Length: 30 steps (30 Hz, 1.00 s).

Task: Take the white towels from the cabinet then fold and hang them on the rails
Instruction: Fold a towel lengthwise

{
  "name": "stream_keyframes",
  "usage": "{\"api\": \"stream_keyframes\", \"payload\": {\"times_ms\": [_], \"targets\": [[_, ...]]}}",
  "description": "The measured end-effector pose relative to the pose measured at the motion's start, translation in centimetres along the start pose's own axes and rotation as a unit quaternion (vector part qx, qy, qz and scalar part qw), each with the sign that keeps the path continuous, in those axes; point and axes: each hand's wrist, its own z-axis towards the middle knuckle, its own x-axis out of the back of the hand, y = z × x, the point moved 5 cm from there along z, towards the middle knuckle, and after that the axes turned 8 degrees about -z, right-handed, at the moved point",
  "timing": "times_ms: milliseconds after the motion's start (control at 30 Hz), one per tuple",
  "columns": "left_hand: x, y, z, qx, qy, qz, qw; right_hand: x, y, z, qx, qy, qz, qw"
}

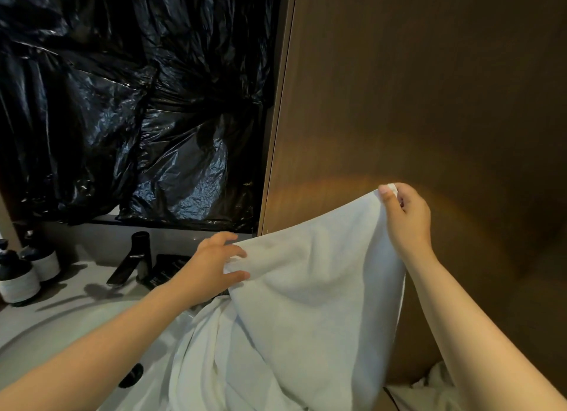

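A large white towel (310, 294) hangs spread between my two hands in front of a brown wooden panel (429, 88). My right hand (405, 217) pinches its upper corner, raised against the panel. My left hand (214, 263) grips the towel's left edge lower down, thumb under the cloth and fingers over it. The rest of the towel droops in folds over the white sink (61, 334) at the bottom. More white cloth (435, 380) shows at the lower right, under my right forearm. No rail is in view.
A black tap (135, 260) stands behind the sink, with a dark tray (168, 269) beside it. Two dark pump bottles (21, 275) with white labels sit at the far left. Crumpled black plastic sheeting (138, 103) covers the wall above the counter.
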Motion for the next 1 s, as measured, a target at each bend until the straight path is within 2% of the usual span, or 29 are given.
{"api": "stream_keyframes", "payload": {"times_ms": [167,300,533,733,1000], "targets": [[0.6,-2.0,1.1,0.018,-0.006,-0.009,1.000,1.0,0.8,0.8,-0.010,0.020,-0.009,1.000],[2.9,-2.4,1.2,0.013,0.043,0.003,0.999,2.1,1.6,1.7,-0.024,0.038,-0.015,0.999],[10.0,2.3,3.4,-0.014,0.164,-0.021,0.986,4.8,0.7,4.9,-0.045,0.099,0.003,0.994],[16.3,8.7,5.0,-0.084,0.286,-0.040,0.954,7.9,-1.9,8.2,-0.046,0.140,0.031,0.989],[21.2,13.4,4.8,-0.125,0.400,-0.161,0.894,10.4,-4.5,8.8,-0.023,0.167,0.070,0.983]]}}
